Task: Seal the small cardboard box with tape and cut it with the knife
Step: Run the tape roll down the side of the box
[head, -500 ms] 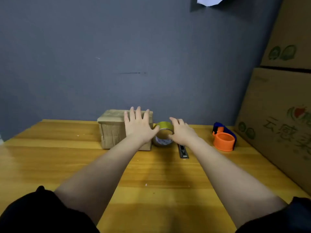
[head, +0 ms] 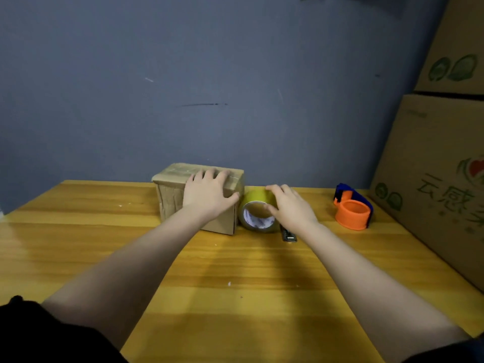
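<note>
Knife [head: 288,235] mostly hidden under right hand [head: 292,208].

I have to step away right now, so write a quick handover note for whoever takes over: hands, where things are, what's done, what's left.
Left hand: resting flat on the small cardboard box, fingers over its top, steadying it.
Right hand: fingers curled over the yellow tape roll, thumb at its core; grip just forming.
Roll stands on edge on the wooden table, right beside the box.
Knife: lying on the table just in front of the roll, partly under the right wrist, untouched.
Orange tape dispenser: further right, unused.
Done: box held. No strip pulled from the roll.
Left: pull tape, seal the box, cut with the knife.
</note>
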